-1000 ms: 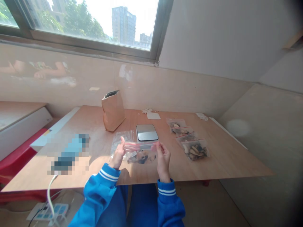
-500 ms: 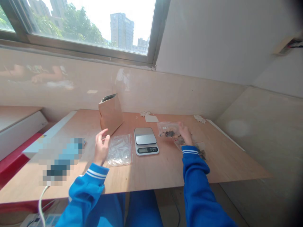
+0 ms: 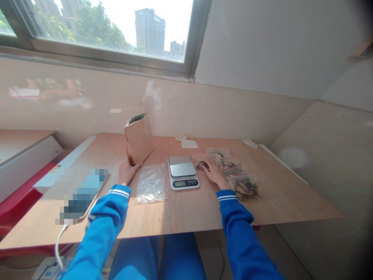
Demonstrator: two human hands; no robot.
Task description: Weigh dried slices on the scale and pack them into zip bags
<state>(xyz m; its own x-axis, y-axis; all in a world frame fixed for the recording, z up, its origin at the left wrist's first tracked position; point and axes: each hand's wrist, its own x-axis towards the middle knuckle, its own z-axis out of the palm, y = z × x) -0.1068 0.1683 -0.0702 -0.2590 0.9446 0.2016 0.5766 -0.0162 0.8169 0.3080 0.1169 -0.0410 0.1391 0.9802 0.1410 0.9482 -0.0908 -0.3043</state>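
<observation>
Left hand (image 3: 127,171): at the base of the brown paper bag (image 3: 139,137), fingers against its lower edge; grip hidden, cannot tell whether closed round it.
Right hand (image 3: 214,173): spread flat, palm down, pressing a filled zip bag (image 3: 204,162) onto the desk (image 3: 186,212) just right of the scale (image 3: 182,171).
Paper bag: upright, top open, far left of the scale.
Empty bags (image 3: 150,183): clear stack lying flat between paper bag and scale, near edge.
Filled bags (image 3: 244,186): row with red seals, dark pieces inside, running right and nearer from the right hand.
Sleeves: blue, white-striped cuffs.
</observation>
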